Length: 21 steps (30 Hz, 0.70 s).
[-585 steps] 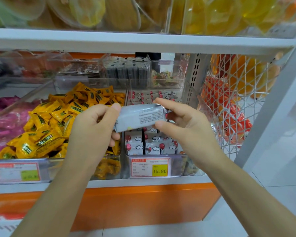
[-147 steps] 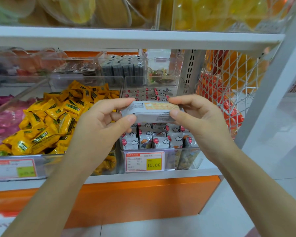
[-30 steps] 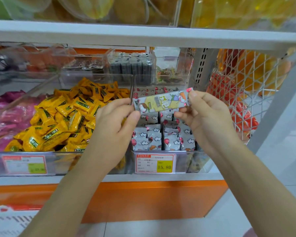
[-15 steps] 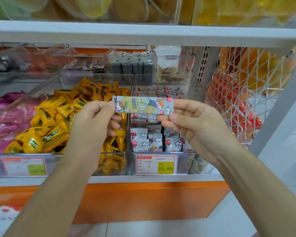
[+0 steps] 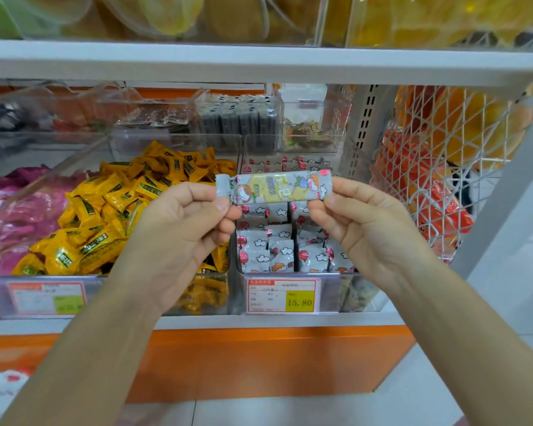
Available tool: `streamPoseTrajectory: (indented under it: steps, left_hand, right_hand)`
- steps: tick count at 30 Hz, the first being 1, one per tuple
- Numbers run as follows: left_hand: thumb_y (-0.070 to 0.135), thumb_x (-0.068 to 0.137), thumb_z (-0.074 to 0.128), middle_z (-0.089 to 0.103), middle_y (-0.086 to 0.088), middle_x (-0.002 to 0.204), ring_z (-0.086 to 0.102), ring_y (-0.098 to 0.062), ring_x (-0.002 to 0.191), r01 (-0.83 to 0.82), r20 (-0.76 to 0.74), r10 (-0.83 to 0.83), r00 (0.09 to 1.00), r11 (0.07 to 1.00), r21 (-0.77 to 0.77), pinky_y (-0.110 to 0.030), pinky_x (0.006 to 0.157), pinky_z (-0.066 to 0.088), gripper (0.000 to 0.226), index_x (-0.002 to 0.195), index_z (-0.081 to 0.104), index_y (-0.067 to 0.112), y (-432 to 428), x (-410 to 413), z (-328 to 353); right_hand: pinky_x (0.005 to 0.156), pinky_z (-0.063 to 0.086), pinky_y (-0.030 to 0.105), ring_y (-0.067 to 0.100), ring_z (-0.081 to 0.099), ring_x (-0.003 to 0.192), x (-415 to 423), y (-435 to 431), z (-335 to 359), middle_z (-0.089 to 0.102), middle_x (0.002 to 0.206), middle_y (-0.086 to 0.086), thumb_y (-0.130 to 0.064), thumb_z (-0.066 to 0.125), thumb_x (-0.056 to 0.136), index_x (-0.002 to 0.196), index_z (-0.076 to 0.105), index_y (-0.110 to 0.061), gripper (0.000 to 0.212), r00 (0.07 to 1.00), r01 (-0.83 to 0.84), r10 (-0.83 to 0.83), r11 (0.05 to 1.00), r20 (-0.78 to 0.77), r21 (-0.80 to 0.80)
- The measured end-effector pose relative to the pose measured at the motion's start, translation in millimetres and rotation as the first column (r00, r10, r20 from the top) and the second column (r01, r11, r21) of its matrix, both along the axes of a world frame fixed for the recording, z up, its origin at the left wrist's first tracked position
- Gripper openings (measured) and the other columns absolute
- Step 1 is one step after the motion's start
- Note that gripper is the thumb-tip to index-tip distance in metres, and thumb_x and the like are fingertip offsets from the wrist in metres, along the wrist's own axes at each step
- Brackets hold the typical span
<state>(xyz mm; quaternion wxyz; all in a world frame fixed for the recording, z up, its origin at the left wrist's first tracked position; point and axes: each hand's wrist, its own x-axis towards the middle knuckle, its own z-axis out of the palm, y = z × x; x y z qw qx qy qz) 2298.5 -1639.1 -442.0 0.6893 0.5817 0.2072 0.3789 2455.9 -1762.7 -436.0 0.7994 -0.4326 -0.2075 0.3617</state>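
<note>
I hold a long grey snack packet (image 5: 274, 187) with a yellow cartoon print level in front of a shop shelf, printed side toward me. My left hand (image 5: 179, 229) pinches its left end between thumb and forefinger. My right hand (image 5: 363, 222) pinches its right end the same way. Right behind and below the packet stands a clear bin (image 5: 348, 290) filled with several matching grey packets (image 5: 277, 250), with a price tag (image 5: 282, 296) reading 15.80 on its front.
A clear bin of yellow wrapped snacks (image 5: 105, 207) sits to the left, pink packets (image 5: 10, 210) beyond it. Smaller clear boxes (image 5: 237, 118) line the shelf's back. A white shelf board (image 5: 259, 61) runs overhead. A white wire basket (image 5: 443, 167) of orange bags hangs at right. Orange base panel (image 5: 259, 361) below.
The packet's blank grey back faced me earlier; it has since been turned so its printed side shows. Over the last second it dropped slightly and levelled out between both hands.
</note>
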Motion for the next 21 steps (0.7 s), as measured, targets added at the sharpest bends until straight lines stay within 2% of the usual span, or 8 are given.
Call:
streamPoseTrajectory:
  steps: [8, 11, 15, 18, 20, 21]
  left_hand:
    - [0.001, 0.089, 0.049, 0.067, -0.001, 0.065, 0.057, -0.006, 0.054, 0.009, 0.017, -0.009, 1.0, 0.999, 0.033, -0.017, 0.05, 0.047, 0.016, 0.08, 0.053, 0.014, -4, 1, 0]
    - [0.005, 0.088, 0.053, 0.059, 0.003, 0.066, 0.054, -0.007, 0.057, -0.018, 0.066, 0.023, 0.998, 0.997, -0.072, -0.018, 0.05, 0.046, 0.02, 0.073, 0.056, 0.016, -5, 5, 0]
    - [0.01, 0.07, 0.059, 0.056, 0.003, 0.06, 0.055, -0.007, 0.053, 0.097, 0.227, -0.029, 0.974, 0.95, -0.296, -0.018, 0.049, 0.046, 0.005, 0.069, 0.055, 0.014, -6, 9, 2]
    - [0.008, 0.069, 0.058, 0.054, 0.002, 0.056, 0.052, -0.006, 0.049, 0.158, 0.303, -0.028, 0.953, 0.897, -0.414, -0.016, 0.046, 0.044, 0.007, 0.071, 0.052, 0.011, -4, 11, 3]
    - [0.005, 0.077, 0.055, 0.053, 0.003, 0.052, 0.052, -0.005, 0.047, 0.118, 0.288, 0.005, 0.958, 0.905, -0.409, -0.014, 0.044, 0.042, 0.008, 0.075, 0.05, 0.01, -2, 10, 2]
    - [0.002, 0.083, 0.052, 0.054, 0.004, 0.052, 0.053, -0.004, 0.047, 0.062, 0.25, 0.031, 0.968, 0.933, -0.354, -0.014, 0.044, 0.043, 0.011, 0.076, 0.051, 0.01, -1, 10, 2]
  right_hand:
    - [0.053, 0.053, 0.018, 0.014, 0.066, 0.053, 1, 0, 5, 0.068, 0.06, 0.008, 0.015, 0.046, 0.087, 0.087, 0.059, 0.001, 0.019, 0.997, 0.071, -0.072, 0.997, 0.03, 0.032]
    - [0.054, 0.054, 0.018, 0.014, 0.066, 0.053, 0, 2, 5, 0.067, 0.058, 0.007, 0.015, 0.047, 0.086, 0.085, 0.058, -0.001, 0.019, 0.996, 0.082, -0.083, 0.996, 0.036, 0.036]
    - [0.054, 0.054, 0.018, 0.013, 0.065, 0.052, 0, 3, 5, 0.067, 0.058, 0.005, 0.015, 0.047, 0.087, 0.083, 0.058, -0.001, 0.02, 0.997, 0.079, -0.079, 0.997, 0.022, 0.02]
    - [0.054, 0.054, 0.018, 0.013, 0.065, 0.053, -1, 4, 5, 0.066, 0.057, 0.004, 0.015, 0.047, 0.087, 0.083, 0.058, -0.002, 0.021, 0.997, 0.069, -0.07, 0.997, 0.039, 0.019]
    - [0.053, 0.054, 0.019, 0.014, 0.066, 0.055, -2, 4, 3, 0.065, 0.059, 0.005, 0.013, 0.047, 0.088, 0.084, 0.057, -0.004, 0.021, 0.995, 0.063, -0.064, 0.998, 0.082, 0.012]
    - [0.052, 0.053, 0.019, 0.014, 0.066, 0.056, -2, 4, 2, 0.063, 0.063, 0.005, 0.011, 0.048, 0.089, 0.084, 0.057, -0.006, 0.02, 0.991, 0.063, -0.062, 0.998, 0.12, -0.003]
